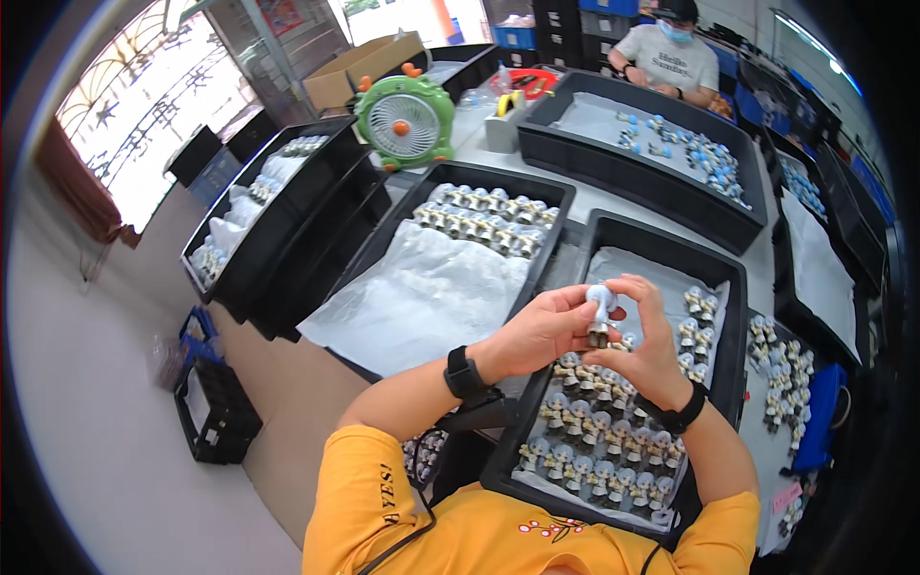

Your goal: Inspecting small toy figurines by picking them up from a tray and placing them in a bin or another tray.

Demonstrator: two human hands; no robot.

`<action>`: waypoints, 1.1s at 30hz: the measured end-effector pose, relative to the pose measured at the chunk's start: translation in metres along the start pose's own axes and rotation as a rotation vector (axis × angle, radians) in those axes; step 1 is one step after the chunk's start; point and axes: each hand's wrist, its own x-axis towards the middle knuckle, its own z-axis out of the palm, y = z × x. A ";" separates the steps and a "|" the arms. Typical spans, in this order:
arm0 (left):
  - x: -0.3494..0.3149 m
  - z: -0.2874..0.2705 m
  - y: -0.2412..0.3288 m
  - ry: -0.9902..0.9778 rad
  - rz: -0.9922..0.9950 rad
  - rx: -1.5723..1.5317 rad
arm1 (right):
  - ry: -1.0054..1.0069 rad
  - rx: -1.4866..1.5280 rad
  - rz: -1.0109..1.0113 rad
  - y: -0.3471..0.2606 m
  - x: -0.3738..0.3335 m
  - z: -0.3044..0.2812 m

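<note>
A small figurine point(600, 316) with pale blue-white hair and a dark base is raised above the near black tray. The fingers of my left hand point(539, 333) pinch it from the left side. My right hand point(654, 347) curls round it from the right, thumb by the base and index finger near the head. Below my hands, the near black tray point(736, 316) holds rows of similar figurines point(592, 428) standing on a white sheet. More of them stand along its right side, partly hidden by my right hand.
To the left, another black tray point(565, 206) holds figurines and a translucent sheet point(431, 297). A green fan point(404, 120) stands behind. Stacked trays point(316, 230) rise at left. Loose figurines point(788, 374) lie at right, beside a blue pouch point(822, 412). Across the table sits a co-worker point(671, 57) behind a large tray point(623, 158).
</note>
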 end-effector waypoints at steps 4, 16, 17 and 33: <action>-0.010 -0.017 0.043 0.251 0.068 0.463 | 0.021 -0.066 -0.059 0.004 0.002 -0.001; -0.092 -0.194 0.130 1.129 -0.277 2.118 | 0.188 -0.183 0.109 0.037 0.010 -0.013; -0.093 -0.197 0.130 1.114 -0.345 2.126 | 0.199 -0.192 0.129 0.041 0.010 -0.015; -0.089 -0.210 0.120 0.934 -0.497 2.321 | 0.342 -0.223 0.291 0.079 0.010 -0.040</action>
